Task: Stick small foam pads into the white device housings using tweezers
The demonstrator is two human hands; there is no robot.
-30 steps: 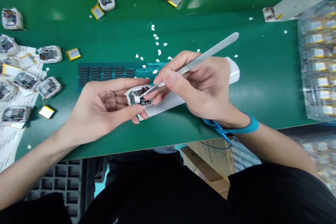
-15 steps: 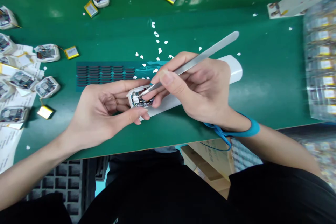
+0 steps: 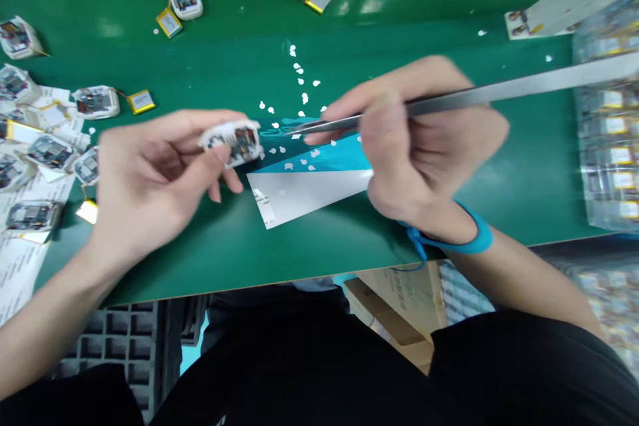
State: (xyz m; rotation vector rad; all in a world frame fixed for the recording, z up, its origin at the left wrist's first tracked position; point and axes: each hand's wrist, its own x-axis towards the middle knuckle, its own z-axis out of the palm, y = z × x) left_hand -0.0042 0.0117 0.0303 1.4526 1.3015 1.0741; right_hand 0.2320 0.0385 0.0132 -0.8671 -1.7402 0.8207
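Our left hand is raised just above the green work surface, its thumb and fingertips closed in a pinch on a white plastic housing with an exposed circuit board. The housing sits in that grip, clear of the surface, above the near-left part of a white-and-teal printed sheet. Our right hand has its thumb and fingers clenched around long, straight stainless-steel tweezers. The tweezers lie almost level, their tips pointing at the housing and stopping near it, not touching. Both hands are blurred, so the finer finger placement cannot be read.

Small white flecks are scattered over the surface and sheet. Left of the hands lie other white housings with circuit boards, with small yellow-edged flat pouch batteries beside some of them, on printed white papers. A stack of clear plastic bags holding batteries stands at the right edge. A blue wrist strap circles our right wrist. Below the table edge are a black grid tray and a cardboard box.
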